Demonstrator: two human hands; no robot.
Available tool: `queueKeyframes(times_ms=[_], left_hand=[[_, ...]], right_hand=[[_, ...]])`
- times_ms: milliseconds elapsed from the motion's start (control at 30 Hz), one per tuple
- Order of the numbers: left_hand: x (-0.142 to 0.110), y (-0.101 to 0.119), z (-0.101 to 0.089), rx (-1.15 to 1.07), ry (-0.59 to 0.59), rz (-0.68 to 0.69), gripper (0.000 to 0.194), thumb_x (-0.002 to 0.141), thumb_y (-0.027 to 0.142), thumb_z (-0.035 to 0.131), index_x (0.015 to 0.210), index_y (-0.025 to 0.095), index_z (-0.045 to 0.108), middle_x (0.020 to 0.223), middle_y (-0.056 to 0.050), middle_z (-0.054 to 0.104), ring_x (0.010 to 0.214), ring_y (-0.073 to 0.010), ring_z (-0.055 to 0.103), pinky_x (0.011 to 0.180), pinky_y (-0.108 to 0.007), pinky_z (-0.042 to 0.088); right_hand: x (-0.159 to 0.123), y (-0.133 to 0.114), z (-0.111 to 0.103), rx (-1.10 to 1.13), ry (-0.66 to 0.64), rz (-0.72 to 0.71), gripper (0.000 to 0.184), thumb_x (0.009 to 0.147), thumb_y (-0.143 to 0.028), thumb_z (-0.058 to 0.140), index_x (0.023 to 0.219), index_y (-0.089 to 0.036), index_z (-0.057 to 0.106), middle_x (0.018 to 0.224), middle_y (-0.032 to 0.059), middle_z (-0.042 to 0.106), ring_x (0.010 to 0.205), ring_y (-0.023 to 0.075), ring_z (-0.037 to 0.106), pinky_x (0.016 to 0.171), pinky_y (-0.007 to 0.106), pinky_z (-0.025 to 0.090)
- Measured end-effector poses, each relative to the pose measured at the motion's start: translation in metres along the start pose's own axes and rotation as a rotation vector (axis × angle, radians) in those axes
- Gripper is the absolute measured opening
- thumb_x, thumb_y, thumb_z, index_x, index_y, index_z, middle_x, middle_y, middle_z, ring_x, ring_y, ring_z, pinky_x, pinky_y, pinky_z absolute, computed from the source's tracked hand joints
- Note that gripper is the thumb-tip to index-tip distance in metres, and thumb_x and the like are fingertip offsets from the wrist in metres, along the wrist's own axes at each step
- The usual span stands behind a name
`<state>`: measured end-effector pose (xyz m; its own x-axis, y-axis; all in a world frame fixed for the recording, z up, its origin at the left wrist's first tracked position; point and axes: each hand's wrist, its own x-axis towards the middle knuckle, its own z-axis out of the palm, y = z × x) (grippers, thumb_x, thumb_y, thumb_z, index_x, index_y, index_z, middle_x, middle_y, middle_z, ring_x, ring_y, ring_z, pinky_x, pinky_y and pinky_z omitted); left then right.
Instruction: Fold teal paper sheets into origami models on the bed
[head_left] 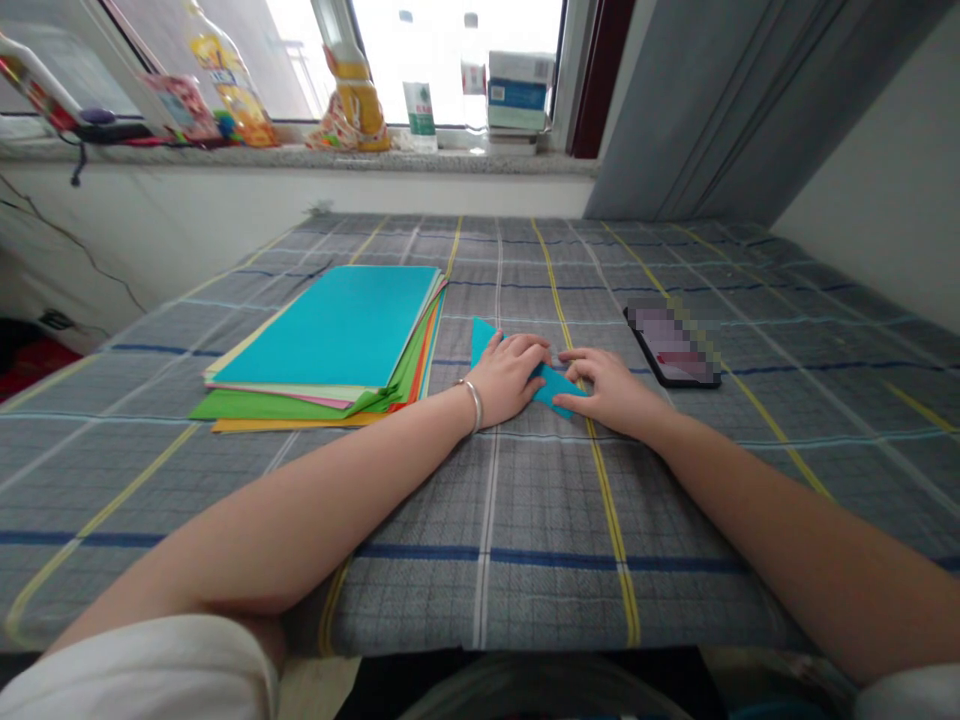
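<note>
A small folded piece of turquoise paper point(555, 385) lies on the grey plaid tablecloth point(540, 500). My left hand point(506, 375), with a silver bracelet at the wrist, rests flat on the paper's left part, fingers stretched over it. My right hand point(611, 388) presses on the paper's right end with its fingertips bent onto the fold. Only the paper's far corner and middle strip show between the hands.
A stack of coloured paper sheets point(337, 345), turquoise on top, lies to the left. A phone point(673, 345) lies to the right of my hands. Bottles point(356, 95) and boxes point(517, 95) stand on the windowsill behind. A grey curtain point(720, 100) hangs at the right.
</note>
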<state>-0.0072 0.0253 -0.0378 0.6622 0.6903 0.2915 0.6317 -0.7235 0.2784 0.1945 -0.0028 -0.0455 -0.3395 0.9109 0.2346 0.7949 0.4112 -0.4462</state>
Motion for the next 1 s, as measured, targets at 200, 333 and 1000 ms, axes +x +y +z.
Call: queueKeyframes(times_ms=[200, 333, 1000], left_hand=[[0.0, -0.009, 0.005, -0.025, 0.272, 0.071, 0.041, 0.084, 0.022, 0.06, 0.125, 0.02, 0.053, 0.149, -0.012, 0.036, 0.144, -0.0318, 0.024, 0.12, -0.054, 0.018], [0.002, -0.019, 0.012, -0.09, 0.448, -0.022, 0.073, 0.076, 0.029, 0.07, 0.141, 0.025, 0.037, 0.157, -0.012, 0.016, 0.146, -0.0383, 0.012, 0.118, -0.061, 0.014], [0.007, -0.02, 0.006, -0.261, 0.118, 0.008, 0.048, 0.083, 0.01, 0.046, 0.13, 0.018, 0.056, 0.154, -0.012, 0.036, 0.141, -0.0224, 0.038, 0.119, -0.044, 0.031]], right_hand=[[0.0, -0.009, -0.004, 0.334, 0.123, -0.02, 0.019, 0.078, -0.027, 0.063, 0.071, -0.024, 0.045, 0.107, 0.009, 0.071, 0.1, 0.0246, 0.065, 0.086, 0.044, 0.05], [-0.001, -0.008, -0.006, 0.429, 0.286, -0.029, 0.022, 0.077, -0.024, 0.063, 0.072, -0.025, 0.042, 0.099, 0.0072, 0.074, 0.091, 0.0241, 0.069, 0.08, 0.043, 0.053], [-0.002, -0.004, -0.011, -0.183, 0.188, -0.52, 0.017, 0.079, -0.005, 0.059, 0.082, -0.021, 0.062, 0.098, 0.0044, 0.071, 0.095, 0.0236, 0.061, 0.088, 0.041, 0.049]])
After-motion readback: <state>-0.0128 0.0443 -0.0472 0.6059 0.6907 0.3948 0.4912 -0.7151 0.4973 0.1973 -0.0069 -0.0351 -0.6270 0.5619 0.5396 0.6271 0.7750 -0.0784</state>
